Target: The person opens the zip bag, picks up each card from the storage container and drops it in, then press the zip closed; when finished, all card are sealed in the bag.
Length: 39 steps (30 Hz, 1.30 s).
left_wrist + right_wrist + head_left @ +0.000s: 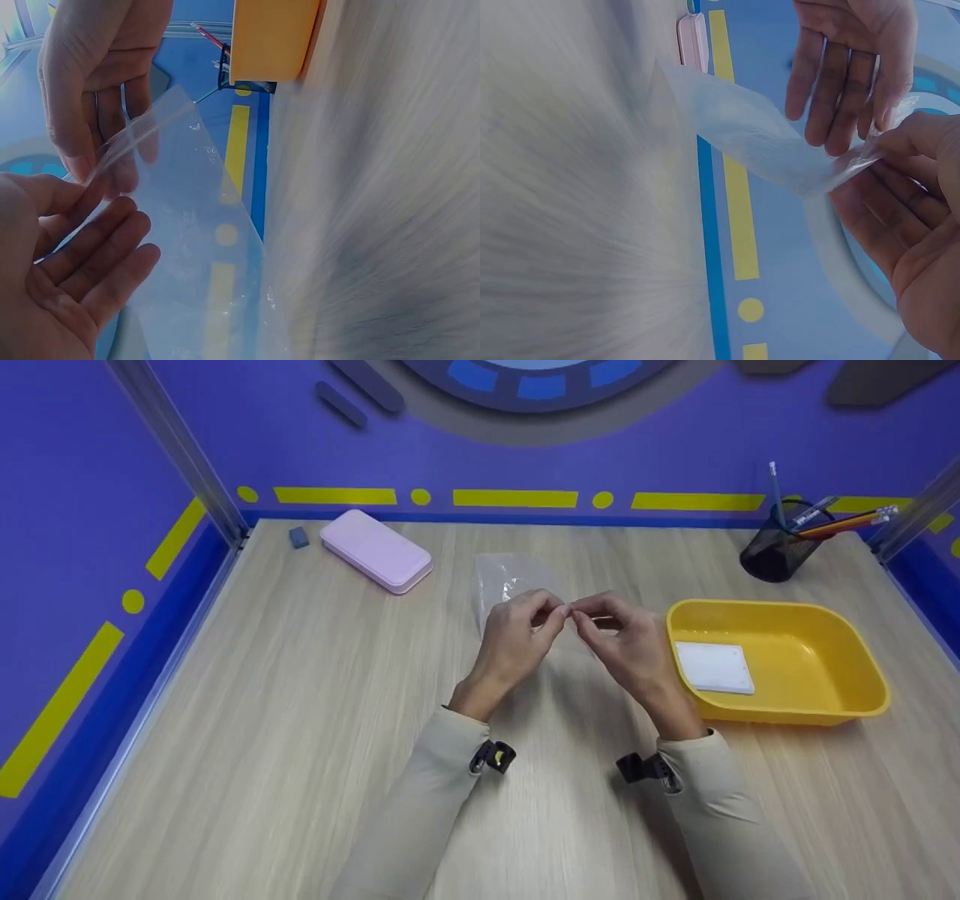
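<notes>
A clear plastic bag point(510, 574) hangs from both hands above the middle of the table. My left hand point(514, 641) pinches its upper edge between thumb and forefinger. Right beside that grip, my right hand point(628, 643) pinches the same edge, fingertips almost meeting. In the left wrist view, the bag point(199, 225) spreads out below the hands, see-through, with a seam strip along its top. From the right wrist the bag point(742, 135) looks bent and creased, and nothing shows inside it.
To the right stands a yellow tray point(802, 660) with a flat white square block point(714, 667) in it. Behind it, a black mesh cup point(776, 547) holds several pencils. A pink case point(377, 550) and a small blue-grey block point(298, 538) lie at the back left.
</notes>
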Each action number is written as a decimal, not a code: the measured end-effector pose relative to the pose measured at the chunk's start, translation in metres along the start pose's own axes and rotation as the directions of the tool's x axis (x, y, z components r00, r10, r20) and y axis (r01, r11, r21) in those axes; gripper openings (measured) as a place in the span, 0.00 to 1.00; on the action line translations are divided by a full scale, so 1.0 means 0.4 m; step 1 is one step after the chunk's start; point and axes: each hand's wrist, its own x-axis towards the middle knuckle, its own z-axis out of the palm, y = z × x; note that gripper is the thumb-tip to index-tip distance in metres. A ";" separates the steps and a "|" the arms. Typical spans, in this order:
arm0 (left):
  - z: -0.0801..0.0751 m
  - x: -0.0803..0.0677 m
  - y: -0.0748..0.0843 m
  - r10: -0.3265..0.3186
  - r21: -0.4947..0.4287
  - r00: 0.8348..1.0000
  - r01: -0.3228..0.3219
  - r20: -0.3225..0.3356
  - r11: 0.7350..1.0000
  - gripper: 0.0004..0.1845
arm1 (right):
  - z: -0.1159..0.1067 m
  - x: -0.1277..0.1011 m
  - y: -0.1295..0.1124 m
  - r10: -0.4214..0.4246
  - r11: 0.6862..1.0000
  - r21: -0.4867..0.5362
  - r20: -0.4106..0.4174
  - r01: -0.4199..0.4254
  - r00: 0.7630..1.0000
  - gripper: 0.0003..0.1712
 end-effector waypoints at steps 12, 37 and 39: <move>0.000 -0.005 -0.009 0.135 0.041 0.989 -0.133 -0.054 0.990 0.08 | 0.006 -0.007 0.003 -0.023 0.999 0.025 -0.048 0.024 0.999 0.04; 0.006 0.000 0.003 0.155 -0.121 0.980 -0.170 -0.121 0.978 0.03 | -0.016 0.001 0.003 0.211 0.949 0.276 -0.191 -0.154 0.959 0.04; 0.003 -0.001 0.005 0.135 -0.131 0.983 -0.152 -0.127 0.980 0.04 | -0.019 0.002 -0.001 0.208 0.948 0.279 -0.182 -0.153 0.961 0.04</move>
